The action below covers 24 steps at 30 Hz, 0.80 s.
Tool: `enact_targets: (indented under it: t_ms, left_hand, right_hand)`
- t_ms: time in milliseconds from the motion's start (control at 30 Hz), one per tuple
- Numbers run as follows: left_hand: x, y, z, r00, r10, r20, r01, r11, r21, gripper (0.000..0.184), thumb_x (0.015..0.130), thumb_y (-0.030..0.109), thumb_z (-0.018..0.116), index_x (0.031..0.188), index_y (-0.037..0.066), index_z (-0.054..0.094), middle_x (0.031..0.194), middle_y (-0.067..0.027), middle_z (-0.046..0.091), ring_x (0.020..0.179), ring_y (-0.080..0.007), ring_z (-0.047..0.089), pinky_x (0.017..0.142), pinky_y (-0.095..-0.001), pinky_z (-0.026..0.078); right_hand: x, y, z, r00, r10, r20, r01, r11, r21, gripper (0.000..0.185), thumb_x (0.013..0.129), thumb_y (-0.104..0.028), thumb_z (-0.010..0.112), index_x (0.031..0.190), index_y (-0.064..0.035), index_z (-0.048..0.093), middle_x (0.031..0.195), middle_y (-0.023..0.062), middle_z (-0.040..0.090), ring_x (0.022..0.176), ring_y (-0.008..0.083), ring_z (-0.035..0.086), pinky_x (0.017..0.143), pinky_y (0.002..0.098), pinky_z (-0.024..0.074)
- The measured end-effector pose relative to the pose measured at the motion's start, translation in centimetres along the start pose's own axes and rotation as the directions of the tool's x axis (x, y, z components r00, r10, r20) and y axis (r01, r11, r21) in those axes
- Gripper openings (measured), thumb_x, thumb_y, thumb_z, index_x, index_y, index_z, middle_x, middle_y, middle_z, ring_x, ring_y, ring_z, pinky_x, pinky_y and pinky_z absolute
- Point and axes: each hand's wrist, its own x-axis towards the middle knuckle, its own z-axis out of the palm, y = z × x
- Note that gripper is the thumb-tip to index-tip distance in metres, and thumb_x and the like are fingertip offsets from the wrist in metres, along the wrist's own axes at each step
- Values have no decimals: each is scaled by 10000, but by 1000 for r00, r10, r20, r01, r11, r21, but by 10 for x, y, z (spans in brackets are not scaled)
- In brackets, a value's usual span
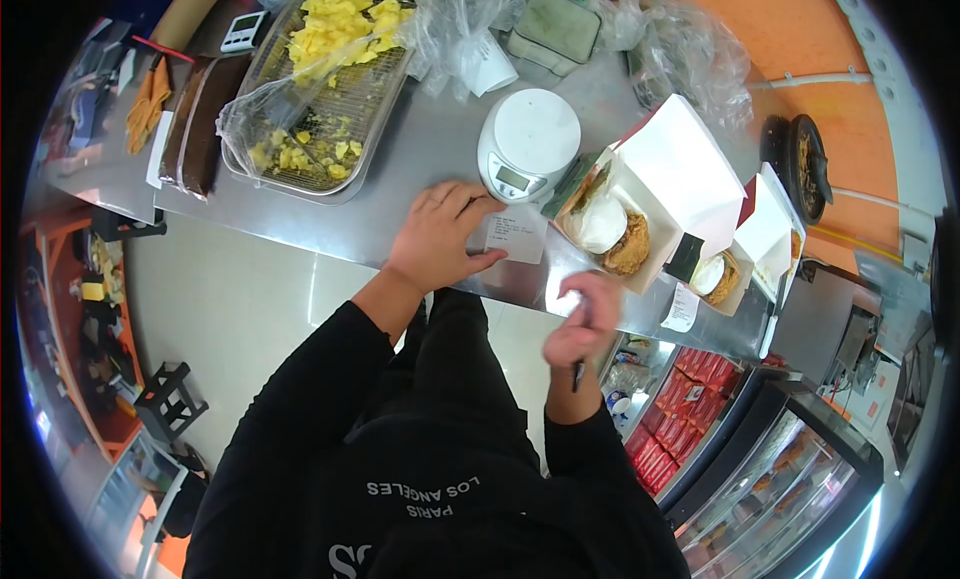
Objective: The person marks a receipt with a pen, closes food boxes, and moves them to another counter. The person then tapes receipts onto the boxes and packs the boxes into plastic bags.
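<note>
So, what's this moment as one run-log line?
left grip: touching printed receipt | right grip: curled, dark pen-like item at wrist | digital kitchen scale: beside receipt | nearer fried-chicken takeaway box: open

Near the front edge of the worktop [290, 214], print on the slip [520, 237] was too small to read; the left hand [436, 233] partly hid its left side; the right hand [584, 319] was blurred, mostly hiding a thin dark object [578, 374].

Left grip [440, 233] palm-down, thumb apart; right grip [585, 319] curled, both forearms [388, 301] angled forward.
</note>
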Motion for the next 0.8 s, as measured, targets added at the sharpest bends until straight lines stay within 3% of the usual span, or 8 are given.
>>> enact_targets:
  t_ms: [33,67,133,167,233,400,667,800]
  left_hand:
    - [0,0,0,1000,1,1,-1,1000,2,551,698,358,835,1190,204,640,1210,-23,565,1230,-279,507,1039,-448,380]
    - [0,0,0,1000,6,-3,-6,1000,20,548,706,367,831,1187,192,637,1223,-22,566,1228,-279,508,1037,-444,390]
    - [-1,-1,1,1000,11,-6,-11,999,42,545,714,376,827,1185,180,634,1236,-20,568,1225,-280,509,1034,-439,400]
    - [-1,-1,2,1000,11,-20,-10,999,45,547,712,376,827,1184,178,634,1233,-22,569,1228,-281,509,1035,-440,401]
    - [-1,-1,4,1000,9,-27,-7,999,45,549,711,376,827,1184,177,633,1229,-23,570,1231,-281,509,1036,-441,401]
    - [0,-1,7,998,5,-70,-3,1000,16,558,674,328,831,1179,182,642,1202,-33,571,1212,-277,528,1036,-441,400]
    - [0,-2,5,998,-12,-65,13,1000,13,535,677,302,824,1165,180,641,1193,-33,571,1209,-283,529,1031,-437,403]
    - [0,-1,6,998,-24,-60,25,1000,15,539,679,308,825,1168,180,640,1196,-34,570,1211,-283,527,1029,-438,402]
  right_hand:
    - [0,-13,12,991,121,63,-125,990,65,564,1057,-438,328,1039,51,609,857,154,601,764,182,585,667,305,494]
    - [-2,-20,24,961,259,95,-273,941,200,400,1056,-290,402,1100,53,604,852,131,609,782,166,595,682,290,500]
    - [-7,-8,47,922,368,118,-387,873,298,221,1034,-108,466,1151,40,581,843,95,603,725,134,583,665,259,492]
    - [-11,0,50,922,369,117,-387,872,300,221,1034,-108,466,1151,40,581,843,95,603,725,134,583,665,259,492]
    - [-15,11,51,803,494,335,-593,723,355,196,1013,-1,481,1194,26,550,822,66,593,693,110,575,648,231,481]
    - [-14,31,56,798,537,272,-599,757,262,154,1001,-41,550,1144,-16,601,815,77,650,719,114,624,662,265,506]
    - [-3,32,66,880,380,283,-398,917,5,114,994,-57,564,1080,-5,618,820,118,645,704,213,643,681,319,516]
    - [-5,31,63,857,465,221,-482,876,29,119,997,-60,558,1087,-3,611,833,126,642,706,215,643,680,331,516]
